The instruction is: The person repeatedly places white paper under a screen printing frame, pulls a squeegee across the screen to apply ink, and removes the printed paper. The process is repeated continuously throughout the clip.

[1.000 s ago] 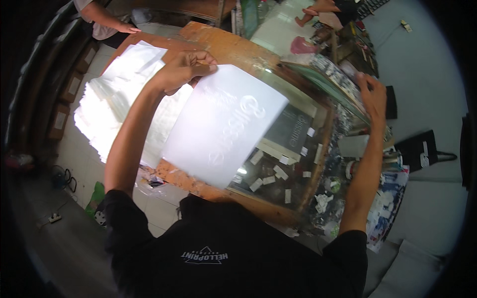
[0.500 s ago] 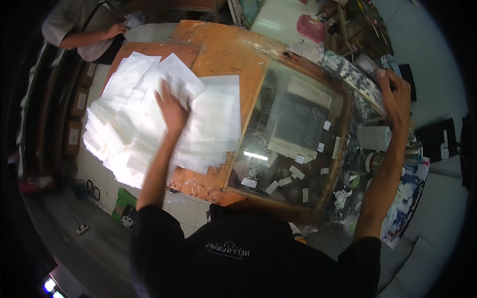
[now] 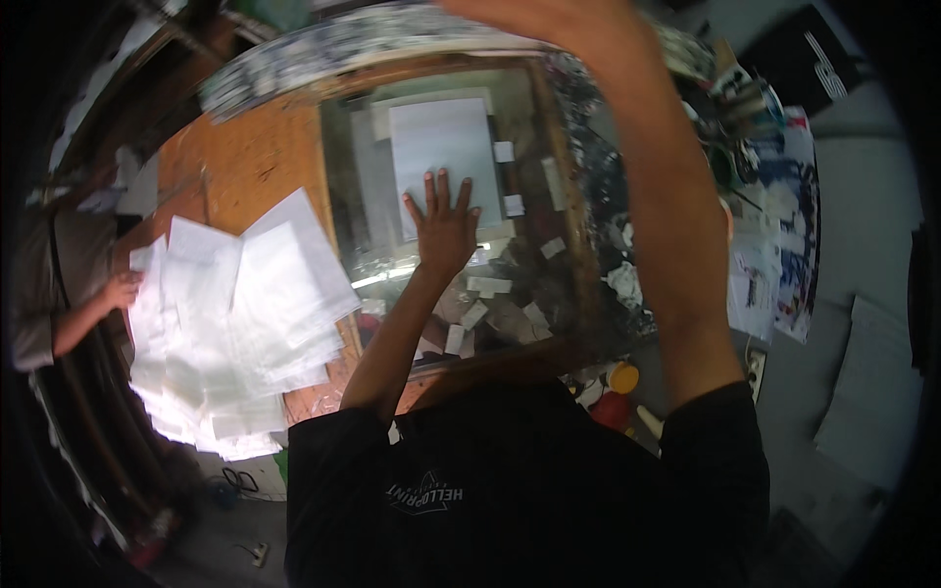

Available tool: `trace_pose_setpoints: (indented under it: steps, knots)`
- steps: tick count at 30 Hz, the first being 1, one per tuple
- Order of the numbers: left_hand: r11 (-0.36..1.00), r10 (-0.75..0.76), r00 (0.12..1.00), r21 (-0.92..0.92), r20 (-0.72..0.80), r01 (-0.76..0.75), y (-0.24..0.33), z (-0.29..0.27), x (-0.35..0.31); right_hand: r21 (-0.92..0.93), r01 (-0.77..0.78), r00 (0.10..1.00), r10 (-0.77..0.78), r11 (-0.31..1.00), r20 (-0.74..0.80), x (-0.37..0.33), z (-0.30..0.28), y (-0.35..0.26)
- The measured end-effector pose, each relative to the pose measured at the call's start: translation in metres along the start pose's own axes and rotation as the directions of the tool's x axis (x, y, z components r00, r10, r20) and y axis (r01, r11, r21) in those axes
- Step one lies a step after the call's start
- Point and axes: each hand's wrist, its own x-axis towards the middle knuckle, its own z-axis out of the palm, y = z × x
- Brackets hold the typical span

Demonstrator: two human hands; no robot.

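Observation:
My left hand (image 3: 446,230) lies with fingers spread on a pale rectangular sheet (image 3: 441,137), which rests on the glass panel (image 3: 353,196) set in the worktable. At the top edge of the view is my right hand (image 3: 539,18), raised and partly cut off. Its fingers are hidden and smeared, close to a paint-smeared board (image 3: 353,44) along the far side of the glass. Left of the glass is a spread pile of thin whitish translucent sheets (image 3: 225,314).
Small white tabs (image 3: 488,285) lie around the sheet on the glass. At far left, another person's hand (image 3: 123,290) touches the pile. Crumpled tissue (image 3: 623,279), cans and stained papers (image 3: 769,274) crowd the right side. Bare wood (image 3: 265,171) shows beyond the pile.
My left hand has gone from the pile to the glass, where a pale sheet now lies under it. My right hand has risen to the top edge. The view has turned right.

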Motion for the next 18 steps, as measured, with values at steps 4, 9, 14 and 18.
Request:
trace_pose_setpoints:
  steps: [4, 9, 14, 18]
  knots:
    - [0.989, -0.032, 0.999, -0.143, -0.027, 0.028, 0.019, 0.007, -0.001, -0.038, 0.044, 0.998, -0.043, 0.998, 0.044, 0.002, -0.020, 0.011]
    - [0.986, -0.149, 0.989, 0.073, -0.014, 0.149, 0.029, 0.002, -0.026, 0.118, 0.151, 0.978, -0.130, 0.981, -0.165, -0.020, -0.016, 0.013]
    - [0.987, -0.146, 0.989, 0.061, -0.007, 0.146, 0.035, 0.004, -0.047, 0.260, 0.081, 0.994, -0.099, 0.962, 0.054, -0.021, -0.036, 0.013]
    - [0.992, -0.118, 0.993, 0.043, -0.009, 0.119, 0.036, 0.003, -0.046, -0.222, -0.255, 0.949, 0.288, 0.941, 0.131, 0.009, -0.012, -0.018]
